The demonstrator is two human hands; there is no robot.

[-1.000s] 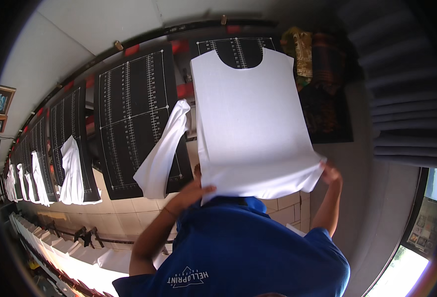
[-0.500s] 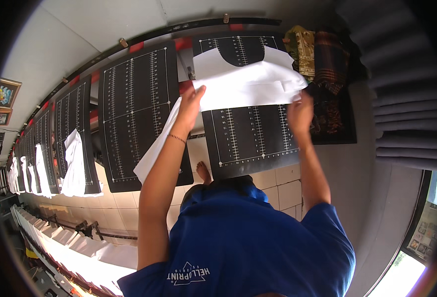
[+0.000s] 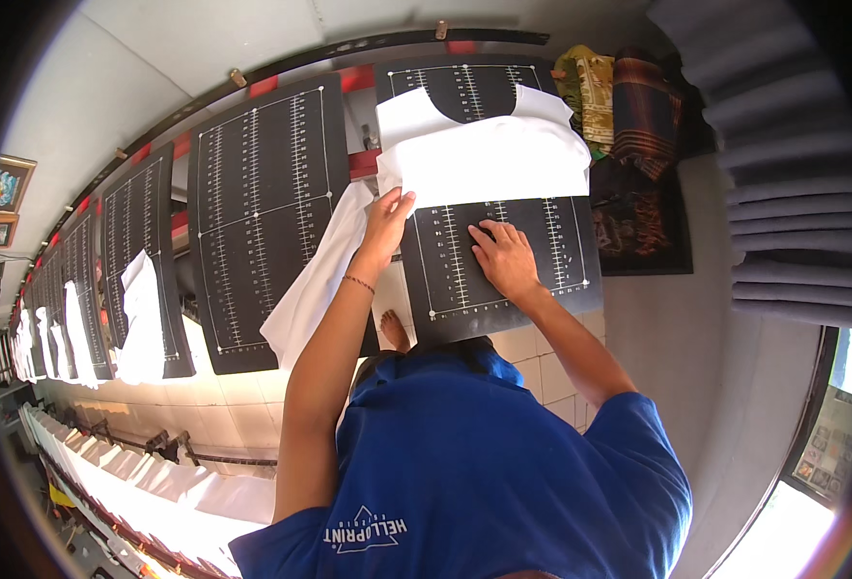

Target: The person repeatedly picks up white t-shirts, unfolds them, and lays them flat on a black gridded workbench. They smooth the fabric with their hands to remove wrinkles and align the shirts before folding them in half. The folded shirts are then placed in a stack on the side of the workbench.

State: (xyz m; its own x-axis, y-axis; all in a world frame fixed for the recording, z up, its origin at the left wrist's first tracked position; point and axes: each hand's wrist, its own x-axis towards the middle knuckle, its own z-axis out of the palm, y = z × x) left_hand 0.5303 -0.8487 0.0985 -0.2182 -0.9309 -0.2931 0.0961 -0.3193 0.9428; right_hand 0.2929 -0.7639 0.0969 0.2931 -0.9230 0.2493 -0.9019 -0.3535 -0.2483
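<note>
A white sleeveless shirt (image 3: 488, 154) lies folded back over the far half of a black printing board (image 3: 542, 275) marked with white ruler lines. My left hand (image 3: 387, 217) pinches the shirt's lower left edge and holds the fold up. My right hand (image 3: 503, 256) lies flat, fingers spread, on the bare lower half of the board. A second white shirt (image 3: 315, 280) hangs off the right side of the neighbouring black board (image 3: 252, 203).
More black boards (image 3: 131, 241) run off to the left, some with white garments (image 3: 141, 314) draped on them. Patterned cloths (image 3: 619, 96) are piled at the far right. A row of white pieces (image 3: 155, 502) lines the lower left, above a tiled floor (image 3: 252, 396).
A second ago the shirt covered the whole board; both hands folded its lower half up and away. My right hand then let go and came down flat on the exposed board.
</note>
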